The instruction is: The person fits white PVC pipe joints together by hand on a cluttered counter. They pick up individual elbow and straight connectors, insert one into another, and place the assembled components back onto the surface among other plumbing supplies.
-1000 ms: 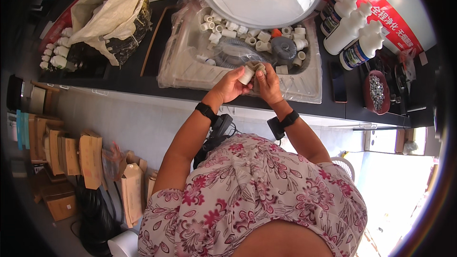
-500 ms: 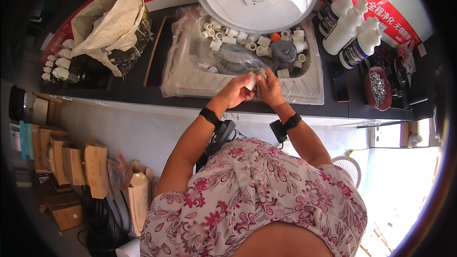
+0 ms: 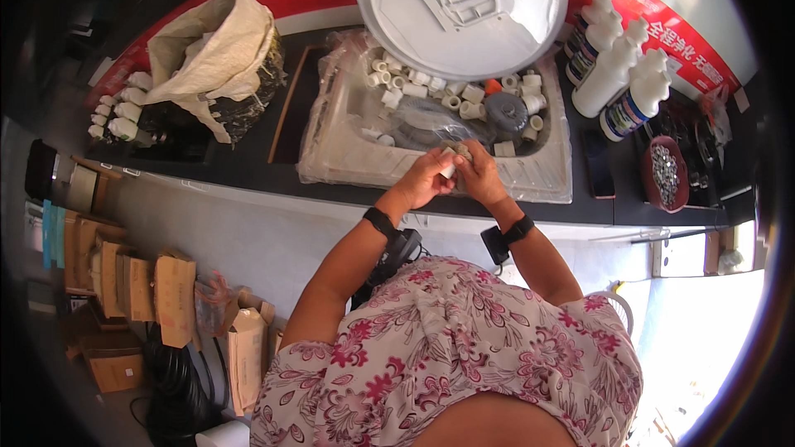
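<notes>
My left hand (image 3: 424,180) and my right hand (image 3: 479,175) meet over the front edge of a plastic-wrapped steel sink tray (image 3: 339,157). Together they grip a small white pipe fitting (image 3: 451,162) between the fingertips. Both wrists carry black bands. Inside the tray lie several white pipe fittings (image 3: 414,87), a grey round part (image 3: 505,110) and a small orange piece (image 3: 493,85). A big round white lid (image 3: 464,8) leans over the back of the tray.
A torn pale sack (image 3: 211,62) sits at the left on the black counter (image 3: 240,161), with several white fittings (image 3: 116,112) beside it. White bottles (image 3: 617,74) and a dish of metal bits (image 3: 662,174) stand at the right. Cardboard boxes (image 3: 124,290) line the floor at the left.
The view has shifted slightly, so the counter sits lower in the picture. Both hands stay together on the small white fitting, turning it a little.
</notes>
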{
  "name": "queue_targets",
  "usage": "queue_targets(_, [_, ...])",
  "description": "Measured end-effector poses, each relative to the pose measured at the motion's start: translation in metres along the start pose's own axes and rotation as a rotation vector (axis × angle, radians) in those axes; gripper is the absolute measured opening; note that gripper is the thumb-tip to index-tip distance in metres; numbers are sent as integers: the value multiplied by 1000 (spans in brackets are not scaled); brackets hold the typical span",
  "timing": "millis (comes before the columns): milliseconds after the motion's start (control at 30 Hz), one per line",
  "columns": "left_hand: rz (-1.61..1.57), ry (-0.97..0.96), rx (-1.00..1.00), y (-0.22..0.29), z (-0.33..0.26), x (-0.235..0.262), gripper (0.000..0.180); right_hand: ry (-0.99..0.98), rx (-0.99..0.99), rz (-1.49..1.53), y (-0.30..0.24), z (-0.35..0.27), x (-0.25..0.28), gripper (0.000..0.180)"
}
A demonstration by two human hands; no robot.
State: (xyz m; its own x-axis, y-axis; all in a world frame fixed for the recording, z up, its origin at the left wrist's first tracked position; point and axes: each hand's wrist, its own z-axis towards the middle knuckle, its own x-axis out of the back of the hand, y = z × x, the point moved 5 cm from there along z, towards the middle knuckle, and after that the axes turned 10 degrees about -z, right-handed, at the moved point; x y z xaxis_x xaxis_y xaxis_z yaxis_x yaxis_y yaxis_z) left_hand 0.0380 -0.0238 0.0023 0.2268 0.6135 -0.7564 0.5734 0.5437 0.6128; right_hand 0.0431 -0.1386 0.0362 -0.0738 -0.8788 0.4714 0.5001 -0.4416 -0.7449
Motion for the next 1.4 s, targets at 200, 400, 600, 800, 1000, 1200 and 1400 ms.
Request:
queue_targets(200, [-26,17,6,2,-2,-8,22,169,-342,203,22,-5,6,21])
queue_targets(400, [-328,29,-103,42,-26,-5,21,63,-277,157,20,-3,6,27])
queue_targets(600, [-396,-53,-411,177,-79,-11,30,34,-276,121,22,-3,2,29])
queue_targets(800, [-308,231,-948,353,-158,-10,37,65,-253,181,23,-7,0,27])
queue_targets(1000, [-426,470,-1095,436,-185,45,49,70,-273,67,18,-8,3,25])
queue_targets(1200, [-316,448,-1190,420,-150,28,45,105,-298,35,25,-4,3,23])
queue_targets(1400, [-63,166,-774,302,-50,0,11,110,-269,-37,15,-3,6,23])
